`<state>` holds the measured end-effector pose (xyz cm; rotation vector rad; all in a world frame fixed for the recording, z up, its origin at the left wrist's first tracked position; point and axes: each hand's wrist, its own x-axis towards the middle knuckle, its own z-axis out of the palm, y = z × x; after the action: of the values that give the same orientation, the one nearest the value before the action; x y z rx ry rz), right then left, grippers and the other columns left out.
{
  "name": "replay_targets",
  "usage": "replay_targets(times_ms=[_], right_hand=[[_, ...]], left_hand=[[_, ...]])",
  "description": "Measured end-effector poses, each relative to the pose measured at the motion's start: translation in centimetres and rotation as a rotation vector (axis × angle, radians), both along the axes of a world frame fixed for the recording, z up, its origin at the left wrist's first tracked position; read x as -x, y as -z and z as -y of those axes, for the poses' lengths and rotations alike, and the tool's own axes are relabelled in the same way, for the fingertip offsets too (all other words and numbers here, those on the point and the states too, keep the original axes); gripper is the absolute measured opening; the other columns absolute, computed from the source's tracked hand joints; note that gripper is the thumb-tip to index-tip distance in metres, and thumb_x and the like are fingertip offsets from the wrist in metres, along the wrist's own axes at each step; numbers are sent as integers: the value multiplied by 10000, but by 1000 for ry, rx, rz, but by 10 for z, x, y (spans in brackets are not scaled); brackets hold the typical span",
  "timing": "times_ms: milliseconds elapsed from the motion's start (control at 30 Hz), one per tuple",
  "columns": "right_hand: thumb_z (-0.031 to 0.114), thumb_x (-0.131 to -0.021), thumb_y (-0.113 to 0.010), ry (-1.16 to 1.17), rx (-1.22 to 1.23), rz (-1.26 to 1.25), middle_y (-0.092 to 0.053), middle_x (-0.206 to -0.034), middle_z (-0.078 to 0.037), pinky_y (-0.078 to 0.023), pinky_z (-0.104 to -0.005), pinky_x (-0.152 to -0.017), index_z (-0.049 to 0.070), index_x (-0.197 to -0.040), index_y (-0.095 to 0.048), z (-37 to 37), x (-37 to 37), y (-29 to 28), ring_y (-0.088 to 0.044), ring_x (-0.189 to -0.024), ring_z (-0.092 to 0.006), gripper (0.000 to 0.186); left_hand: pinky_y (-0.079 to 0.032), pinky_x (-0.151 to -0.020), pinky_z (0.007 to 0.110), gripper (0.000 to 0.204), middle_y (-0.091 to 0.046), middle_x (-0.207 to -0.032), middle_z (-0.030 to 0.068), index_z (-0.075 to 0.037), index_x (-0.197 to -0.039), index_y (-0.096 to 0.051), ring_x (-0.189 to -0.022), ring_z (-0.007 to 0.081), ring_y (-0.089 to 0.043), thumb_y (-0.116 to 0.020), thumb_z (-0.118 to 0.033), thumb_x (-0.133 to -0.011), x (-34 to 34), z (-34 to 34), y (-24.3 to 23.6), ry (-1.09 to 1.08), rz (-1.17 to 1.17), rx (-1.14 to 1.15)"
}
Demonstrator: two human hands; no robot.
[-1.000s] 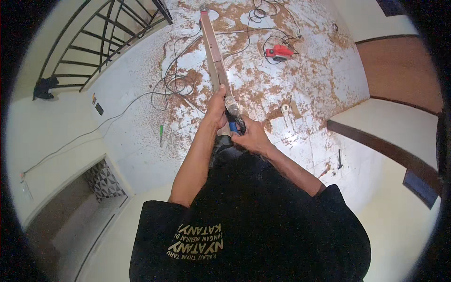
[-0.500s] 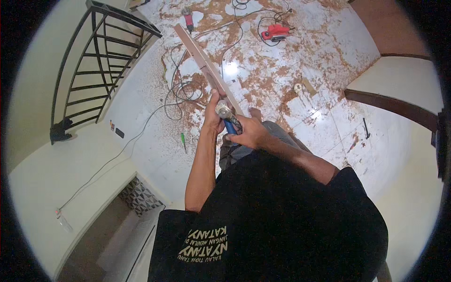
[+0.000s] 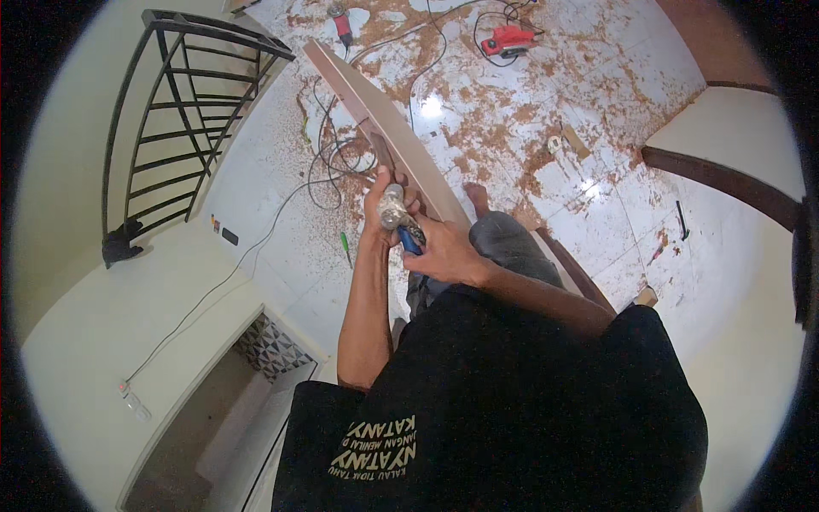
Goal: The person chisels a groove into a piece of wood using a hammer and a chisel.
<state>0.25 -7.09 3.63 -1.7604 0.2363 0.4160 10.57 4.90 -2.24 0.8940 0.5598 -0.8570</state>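
Observation:
A long wooden plank (image 3: 363, 98) slants from the upper left down to my knee, with a darker narrow strip or recess on its face just beyond my left hand. My left hand (image 3: 374, 213) is closed around the front of a tool (image 3: 392, 209) with a rounded, whitish, worn-looking head and a blue grip. Its thumb points up along the plank. My right hand (image 3: 452, 253) grips the blue rear part, fingers curled around it. My hands hide most of the tool, so its exact kind is unclear.
Wood shavings cover the tiled floor (image 3: 495, 119). A red power tool (image 3: 508, 40), a red grinder-like tool (image 3: 341, 26) and looping cables (image 3: 328, 175) lie beyond. A green-handled tool (image 3: 345, 247) and dark phone-like object (image 3: 229, 236) lie left, near a black metal railing (image 3: 171, 136).
The view has shifted slightly. My hands and the tool sit a little farther left, the plank shows more of its broad side, and my foot and knee are more visible.

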Motion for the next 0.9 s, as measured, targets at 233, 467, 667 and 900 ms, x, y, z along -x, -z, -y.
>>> replay_targets(times_ms=[233,467,667,900], right_hand=[[173,-897,-527,65,23,183,-638,-757,-235,-480,-471,-736,-76,-1193,-492,29,2,-16,-637,-761,-426,389],[196,-899,-529,-101,87,-45,-564,-1045,-388,-459,-544,-851,-44,-1305,-398,23,-48,-71,-567,-965,-535,489],[203,-876,-600,-108,325,379,-512,-1101,-312,-457,-514,-871,-17,-1296,-468,-2,-37,-58,-538,-1025,-470,492],[178,-823,-631,-246,465,382,-485,-1135,-272,-464,-488,-833,-27,-1168,-521,-9,-18,-56,-538,-1009,-427,416]], left_hand=[[-531,-660,380,541,-605,-859,99,-95,-994,-572,-698,228,-596,-426,-614,-941,18,-21,-35,7,80,237],[-415,-999,464,564,-614,-1155,110,-61,-1188,-538,-1097,287,-551,-247,-512,-1016,48,-10,-54,-462,287,199],[-454,-928,433,535,-595,-1110,105,-71,-1063,-513,-1034,283,-557,-252,-536,-1015,45,-2,-71,-408,530,88],[-416,-810,302,456,-490,-885,19,-67,-1064,-506,-827,144,-479,-304,-475,-1033,40,-5,-60,-399,514,117]])
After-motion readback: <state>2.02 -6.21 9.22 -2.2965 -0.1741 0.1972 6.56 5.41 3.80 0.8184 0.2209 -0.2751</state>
